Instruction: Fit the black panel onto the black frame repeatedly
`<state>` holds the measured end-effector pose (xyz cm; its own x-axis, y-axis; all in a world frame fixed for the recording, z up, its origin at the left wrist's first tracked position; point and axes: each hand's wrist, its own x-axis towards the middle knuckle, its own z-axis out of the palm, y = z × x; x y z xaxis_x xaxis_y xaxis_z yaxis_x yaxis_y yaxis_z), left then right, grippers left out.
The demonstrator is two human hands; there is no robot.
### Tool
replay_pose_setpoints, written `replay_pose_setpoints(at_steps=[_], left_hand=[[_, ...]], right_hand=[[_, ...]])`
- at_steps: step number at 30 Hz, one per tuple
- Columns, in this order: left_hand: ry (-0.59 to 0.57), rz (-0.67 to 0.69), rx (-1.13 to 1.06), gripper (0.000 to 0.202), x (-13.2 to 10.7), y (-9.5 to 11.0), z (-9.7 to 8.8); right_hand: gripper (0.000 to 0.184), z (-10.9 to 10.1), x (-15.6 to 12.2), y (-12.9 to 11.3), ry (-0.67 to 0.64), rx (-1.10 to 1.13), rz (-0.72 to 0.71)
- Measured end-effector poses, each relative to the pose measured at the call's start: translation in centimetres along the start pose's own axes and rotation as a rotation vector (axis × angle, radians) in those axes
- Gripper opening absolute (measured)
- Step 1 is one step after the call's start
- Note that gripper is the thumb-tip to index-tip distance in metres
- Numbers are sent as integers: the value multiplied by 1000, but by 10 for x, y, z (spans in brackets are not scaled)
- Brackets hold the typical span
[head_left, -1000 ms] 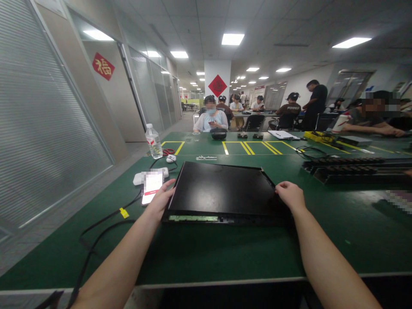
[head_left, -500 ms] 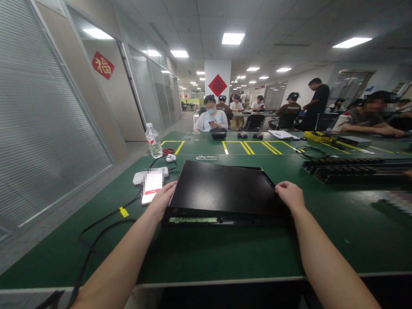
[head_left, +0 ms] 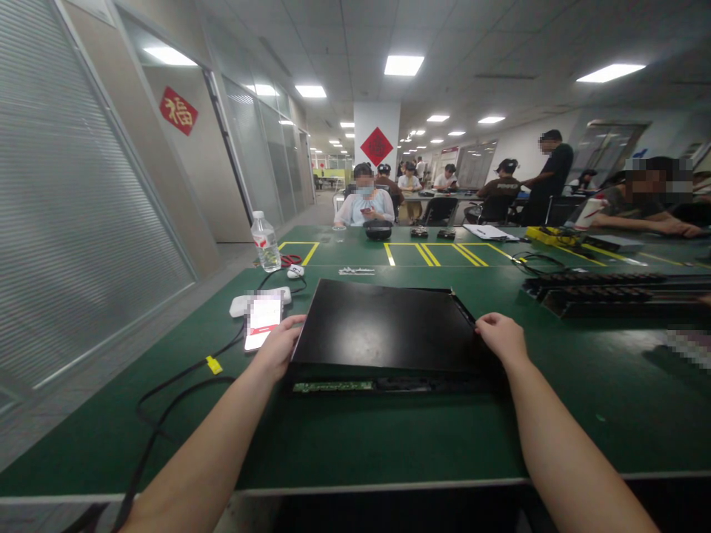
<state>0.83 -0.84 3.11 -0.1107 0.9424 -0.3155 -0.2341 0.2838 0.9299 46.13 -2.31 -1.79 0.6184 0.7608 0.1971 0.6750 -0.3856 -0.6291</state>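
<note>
A flat, glossy black screen panel (head_left: 383, 326) lies tilted in front of me, its front edge raised. Below that edge shows a dark frame (head_left: 438, 384) with a green circuit board strip (head_left: 333, 386) along its left part. My left hand (head_left: 283, 344) is closed on the panel's left edge, some fingertips hidden behind it. At the right edge, my right hand (head_left: 500, 337) is closed, thumb and forefinger pinching the panel's side. A phone (head_left: 264, 323) with a lit screen lies just beyond my left hand.
On the green table (head_left: 389, 444) stand a water bottle (head_left: 266, 243) and red scissors (head_left: 291, 260) at the back left. A black cable (head_left: 167, 389) runs down the left side. Long black rails (head_left: 611, 292) lie at right. A masked person (head_left: 364, 203) sits opposite.
The panel's front edge has risen slightly from the frame, so more of the circuit board strip shows and the gap is wider. Both hands keep nearly the same places.
</note>
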Motion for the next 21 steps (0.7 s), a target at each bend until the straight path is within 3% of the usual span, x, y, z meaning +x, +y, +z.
replay_pose_setpoints(at_steps=[11, 21], left_hand=[[16, 12, 25, 34, 2, -2, -1], [7, 29, -17, 41, 4, -3, -2]], right_hand=[[17, -2, -1, -4, 0, -22, -5], [17, -1, 0, -2, 11, -16, -4]])
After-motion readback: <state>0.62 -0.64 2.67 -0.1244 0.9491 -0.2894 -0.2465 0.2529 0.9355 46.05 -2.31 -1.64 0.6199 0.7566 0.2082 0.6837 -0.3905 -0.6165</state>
